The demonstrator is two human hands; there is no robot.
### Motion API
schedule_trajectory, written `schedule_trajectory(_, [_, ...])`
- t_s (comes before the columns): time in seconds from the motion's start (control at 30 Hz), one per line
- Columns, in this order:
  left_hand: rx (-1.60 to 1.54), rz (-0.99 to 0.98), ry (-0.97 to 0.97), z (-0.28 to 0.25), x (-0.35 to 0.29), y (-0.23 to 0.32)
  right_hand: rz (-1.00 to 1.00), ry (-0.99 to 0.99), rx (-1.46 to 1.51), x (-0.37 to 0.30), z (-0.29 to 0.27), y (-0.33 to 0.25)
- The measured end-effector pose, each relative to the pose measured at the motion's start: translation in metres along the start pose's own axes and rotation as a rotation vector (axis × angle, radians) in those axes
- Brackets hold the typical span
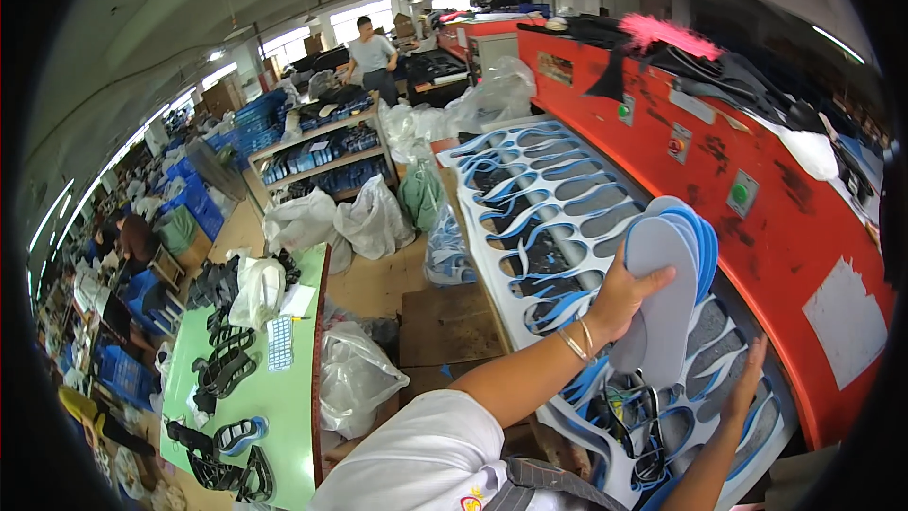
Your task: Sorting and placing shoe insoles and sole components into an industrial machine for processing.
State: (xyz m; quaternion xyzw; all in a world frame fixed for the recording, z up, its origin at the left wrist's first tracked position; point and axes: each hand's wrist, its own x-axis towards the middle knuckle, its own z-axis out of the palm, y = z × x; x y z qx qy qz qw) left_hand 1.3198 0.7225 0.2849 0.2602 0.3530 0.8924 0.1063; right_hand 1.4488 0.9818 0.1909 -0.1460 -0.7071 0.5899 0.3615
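Note:
My left hand (624, 298) is closed round a stack of grey and blue shoe soles (673, 274), held upright above the machine bed. Two bangles circle that wrist. My right hand (747, 383) is held up beside the bed's right edge, below the soles; its fingers are stretched out and nothing shows in it. Under both hands lies a large white and blue cut foam sheet (515, 260) with rows of sole-shaped openings, grey pieces lying in many of them. A black-framed cutting die (648, 431) rests on the sheet's near part.
A red machine beam (757, 246) with green and red buttons runs along the right, with black scraps and pink fluff on top. At left stands a green table (293, 397) with black sandals. Plastic bags (364, 374) crowd the floor between. A person (372, 61) stands far back near a shelf (326, 161).

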Motion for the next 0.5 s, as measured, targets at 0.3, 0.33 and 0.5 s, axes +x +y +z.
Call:
schedule_trajectory(0.3, [0.143,-0.024,0.212,-0.105,-0.071,0.046,0.103,-0.749,0.117,-0.095,0.242,-0.064])
schedule_trajectory(0.33, [0.138,-0.053,0.247,-0.124,-0.081,0.050,0.070,-0.741,0.149,-0.106,0.265,-0.058])
schedule_trajectory(0.5, [-0.082,-0.303,0.659,-0.263,-0.166,0.086,-0.229,-1.183,-0.400,-0.167,0.366,-0.044])
